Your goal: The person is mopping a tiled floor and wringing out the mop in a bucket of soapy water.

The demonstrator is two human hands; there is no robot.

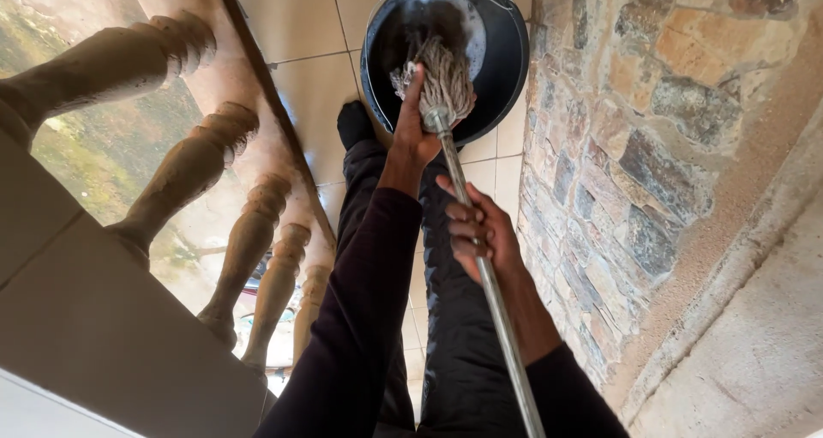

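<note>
A string mop with a pale rope head (443, 76) hangs over a black bucket (513, 57) that holds foamy water. My left hand (413, 125) reaches down and grips the mop strands just above the metal collar. My right hand (478, 231) is wrapped around the shiny metal handle (497, 309) higher up. The mop head is above the bucket's mouth, partly inside it. Both arms wear dark sleeves.
The bucket stands on beige floor tiles (300, 27). A rough stone wall (634, 147) rises close on the right. A balustrade of turned pale balusters (184, 172) runs along the left. My dark-trousered legs and a dark foot (354, 123) stand beside the bucket.
</note>
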